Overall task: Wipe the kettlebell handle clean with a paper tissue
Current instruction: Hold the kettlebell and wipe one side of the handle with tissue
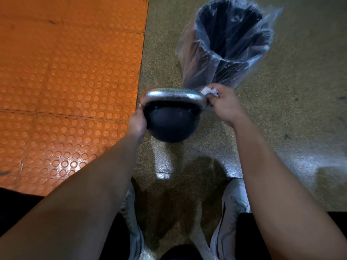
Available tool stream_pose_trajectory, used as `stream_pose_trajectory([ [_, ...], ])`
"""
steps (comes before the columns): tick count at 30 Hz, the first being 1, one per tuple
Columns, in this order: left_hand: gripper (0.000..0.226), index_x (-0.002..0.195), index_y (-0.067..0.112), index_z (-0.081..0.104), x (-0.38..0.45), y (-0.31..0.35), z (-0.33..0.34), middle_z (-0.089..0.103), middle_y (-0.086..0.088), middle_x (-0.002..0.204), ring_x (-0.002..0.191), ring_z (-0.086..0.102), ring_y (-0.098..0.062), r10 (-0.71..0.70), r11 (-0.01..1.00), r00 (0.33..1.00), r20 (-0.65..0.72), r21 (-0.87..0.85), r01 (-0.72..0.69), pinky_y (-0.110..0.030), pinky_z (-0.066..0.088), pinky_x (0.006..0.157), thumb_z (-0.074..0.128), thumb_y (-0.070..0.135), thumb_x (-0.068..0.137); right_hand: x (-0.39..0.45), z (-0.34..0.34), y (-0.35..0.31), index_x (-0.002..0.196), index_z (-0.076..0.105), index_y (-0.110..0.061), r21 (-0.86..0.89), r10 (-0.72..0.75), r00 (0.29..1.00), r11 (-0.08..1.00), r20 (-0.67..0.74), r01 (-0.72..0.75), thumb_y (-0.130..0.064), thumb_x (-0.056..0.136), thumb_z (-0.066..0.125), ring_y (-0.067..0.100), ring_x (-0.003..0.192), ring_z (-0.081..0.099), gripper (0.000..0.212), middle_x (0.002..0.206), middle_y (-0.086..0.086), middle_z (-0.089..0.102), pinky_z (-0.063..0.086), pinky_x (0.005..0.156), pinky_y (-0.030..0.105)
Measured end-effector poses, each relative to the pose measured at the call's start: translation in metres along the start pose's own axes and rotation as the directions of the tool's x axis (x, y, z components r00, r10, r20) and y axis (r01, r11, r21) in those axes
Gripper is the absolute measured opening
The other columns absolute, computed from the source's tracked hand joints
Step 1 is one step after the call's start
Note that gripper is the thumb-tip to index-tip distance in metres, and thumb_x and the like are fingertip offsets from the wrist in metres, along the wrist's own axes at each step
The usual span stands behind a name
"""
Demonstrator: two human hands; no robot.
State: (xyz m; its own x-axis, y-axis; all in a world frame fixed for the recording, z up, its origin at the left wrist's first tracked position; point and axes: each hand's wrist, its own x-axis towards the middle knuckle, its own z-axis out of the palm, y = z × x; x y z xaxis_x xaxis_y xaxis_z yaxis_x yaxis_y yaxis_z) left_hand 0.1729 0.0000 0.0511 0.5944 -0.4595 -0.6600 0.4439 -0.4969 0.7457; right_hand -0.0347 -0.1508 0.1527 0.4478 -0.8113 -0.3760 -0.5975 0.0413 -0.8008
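A black kettlebell point(171, 124) with a shiny silver handle point(172, 94) sits in the middle of the view, tilted so the handle points away from me. Droplets speckle the handle's top. My left hand point(138, 122) grips the kettlebell's left side, just below the handle's left end. My right hand point(224, 104) holds a crumpled white paper tissue point(209, 91) and presses it against the handle's right corner. Most of the tissue is hidden under my fingers.
A black bin point(231, 40) lined with a clear plastic bag stands just behind the kettlebell, to the right. An orange studded rubber mat point(65, 81) covers the floor on the left. My two white shoes point(231, 209) stand on the speckled floor below.
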Motion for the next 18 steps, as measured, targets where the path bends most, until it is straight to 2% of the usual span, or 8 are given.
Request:
stream_pose_trajectory([
  [3, 0.056, 0.132, 0.011, 0.061, 0.001, -0.001, -0.001, 0.065, -0.011, 0.129, 0.126, 0.054, -0.030, -0.023, 1.000, 1.000, 0.008, 0.015, 0.023, -0.051, 0.039, 0.112, 0.041, 0.053, 0.100, -0.004, -0.007, 0.008, 0.089, 0.070, -0.034, -0.001, 0.008, 0.999, 1.000, -0.035, -0.008, -0.011, 0.105, 0.058, 0.015, 0.095, 0.067, 0.031, 0.097, -0.006, 0.074, 0.055, 0.088, 0.036],
  [6, 0.056, 0.132, 0.011, 0.060, 0.001, -0.001, -0.002, 0.065, -0.011, 0.128, 0.125, 0.055, -0.030, -0.020, 1.000, 1.000, 0.017, 0.019, 0.020, -0.051, 0.040, 0.112, 0.040, 0.053, 0.102, -0.001, -0.005, 0.016, 0.087, 0.072, -0.045, -0.114, 0.025, 1.000, 0.993, 0.010, -0.024, -0.021, 0.102, 0.061, 0.023, 0.094, 0.072, 0.031, 0.092, -0.005, 0.077, 0.057, 0.095, 0.049],
  [8, 0.055, 0.131, 0.010, 0.061, 0.001, 0.000, -0.001, 0.065, -0.011, 0.127, 0.125, 0.056, -0.030, -0.008, 1.000, 1.000, 0.011, 0.022, 0.008, -0.049, 0.040, 0.111, 0.040, 0.052, 0.102, 0.001, -0.005, 0.009, 0.088, 0.074, -0.049, -0.094, 0.002, 0.999, 0.996, 0.044, 0.002, -0.018, 0.102, 0.062, 0.024, 0.093, 0.073, 0.036, 0.091, -0.006, 0.078, 0.058, 0.093, 0.054],
  [12, 0.055, 0.130, 0.010, 0.062, 0.002, -0.001, -0.002, 0.065, -0.010, 0.128, 0.125, 0.055, -0.029, -0.001, 1.000, 1.000, 0.013, 0.029, 0.001, -0.050, 0.039, 0.112, 0.039, 0.052, 0.102, -0.005, -0.012, 0.001, 0.089, 0.076, -0.038, -0.028, -0.041, 0.999, 0.999, -0.010, 0.040, -0.009, 0.102, 0.062, 0.015, 0.091, 0.070, 0.034, 0.094, -0.009, 0.077, 0.054, 0.082, 0.036],
  [14, 0.054, 0.130, 0.010, 0.062, 0.003, -0.003, -0.002, 0.065, -0.009, 0.128, 0.125, 0.055, -0.028, 0.003, 1.000, 1.000, 0.015, 0.030, -0.004, -0.050, 0.039, 0.113, 0.038, 0.051, 0.103, -0.006, -0.010, 0.009, 0.086, 0.074, -0.037, -0.059, -0.010, 1.000, 0.998, -0.019, 0.009, -0.011, 0.102, 0.062, 0.019, 0.093, 0.072, 0.033, 0.092, -0.004, 0.077, 0.057, 0.085, 0.039],
  [16, 0.054, 0.129, 0.010, 0.062, 0.004, -0.003, -0.002, 0.065, -0.009, 0.127, 0.125, 0.055, -0.028, 0.007, 0.999, 1.000, 0.005, 0.037, -0.008, -0.050, 0.039, 0.113, 0.038, 0.050, 0.103, -0.006, -0.004, 0.010, 0.083, 0.072, -0.036, -0.072, 0.010, 1.000, 0.997, 0.000, -0.010, -0.009, 0.103, 0.059, 0.026, 0.090, 0.073, 0.036, 0.090, 0.003, 0.078, 0.058, 0.087, 0.048],
  [18, 0.051, 0.126, 0.012, 0.063, 0.005, -0.004, -0.002, 0.065, -0.008, 0.126, 0.124, 0.055, -0.028, 0.013, 0.999, 1.000, 0.013, 0.038, -0.014, -0.050, 0.039, 0.112, 0.038, 0.049, 0.103, -0.005, 0.000, 0.004, 0.086, 0.073, -0.034, -0.020, -0.001, 1.000, 1.000, -0.002, 0.001, -0.006, 0.103, 0.059, 0.030, 0.095, 0.073, 0.036, 0.097, 0.004, 0.078, 0.058, 0.087, 0.050],
])
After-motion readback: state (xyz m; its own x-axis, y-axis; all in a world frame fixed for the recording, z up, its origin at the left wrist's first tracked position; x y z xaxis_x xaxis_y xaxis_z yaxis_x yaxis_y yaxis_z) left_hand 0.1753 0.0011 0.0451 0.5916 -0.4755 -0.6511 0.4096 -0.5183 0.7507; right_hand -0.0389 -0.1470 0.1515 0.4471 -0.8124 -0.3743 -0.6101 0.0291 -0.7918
